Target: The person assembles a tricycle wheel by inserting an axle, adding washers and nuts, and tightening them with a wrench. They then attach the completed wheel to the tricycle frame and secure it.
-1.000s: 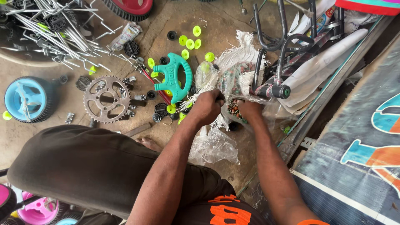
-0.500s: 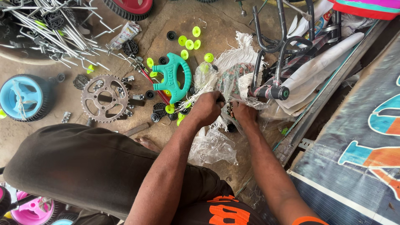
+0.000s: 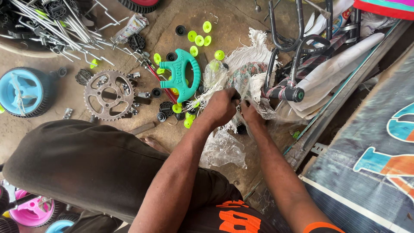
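Left hand (image 3: 222,105) and right hand (image 3: 250,114): fingers pinched closed on a clear plastic bag (image 3: 241,92) between them. Green steering wheel (image 3: 181,73) lies beyond the left fingers. Best pulled evenly, to avoid spilling contents.

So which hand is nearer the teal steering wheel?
Left. The left hand is just right of the teal steering wheel, gripping the clear plastic bag; the right hand sits farther right, beyond it.

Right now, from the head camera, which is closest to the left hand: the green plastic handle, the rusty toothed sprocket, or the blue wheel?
1. Green plastic handle, just up-left of the left hand.
2. Rusty toothed sprocket, farther left.
3. Blue wheel, at the far left edge.
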